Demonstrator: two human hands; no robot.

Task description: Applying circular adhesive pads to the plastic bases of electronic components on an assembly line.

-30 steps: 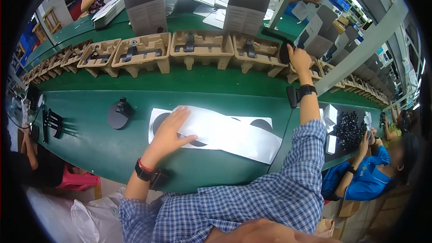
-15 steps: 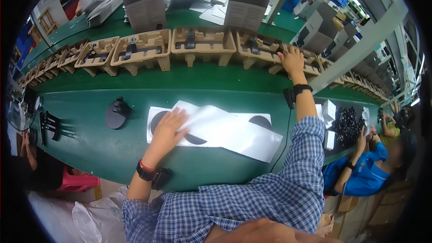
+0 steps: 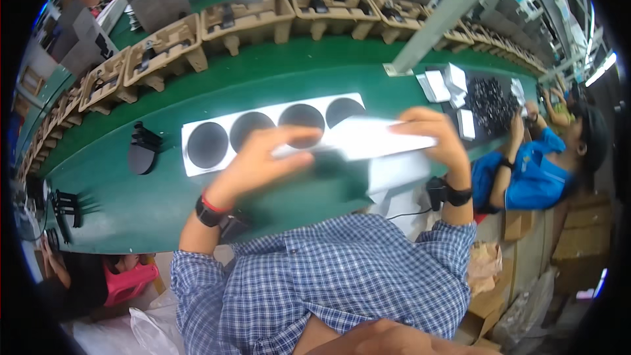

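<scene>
My left hand (image 3: 263, 158) and my right hand (image 3: 437, 141) hold a white sheet (image 3: 374, 141) between them, a little above the green table (image 3: 296, 72). The left hand is blurred and pinches the sheet's left end. At the sheet's right end my right hand is closed over it. Just behind the sheet, a white strip (image 3: 197, 161) with several black round discs (image 3: 208, 145) lies flat on the table. Each wrist wears a dark band.
Cardboard trays (image 3: 164, 46) with black parts line the far side. A black round-based part (image 3: 139, 152) and black clips (image 3: 62, 207) lie at left. A grey post (image 3: 453, 6), small white boxes (image 3: 447, 82) and workers in blue (image 3: 532, 171) and pink (image 3: 125, 279) are near.
My right hand came back from the far trays to the white sheet. Both hands lifted the sheet off the table, uncovering the strip with the black discs. The view swung right.
</scene>
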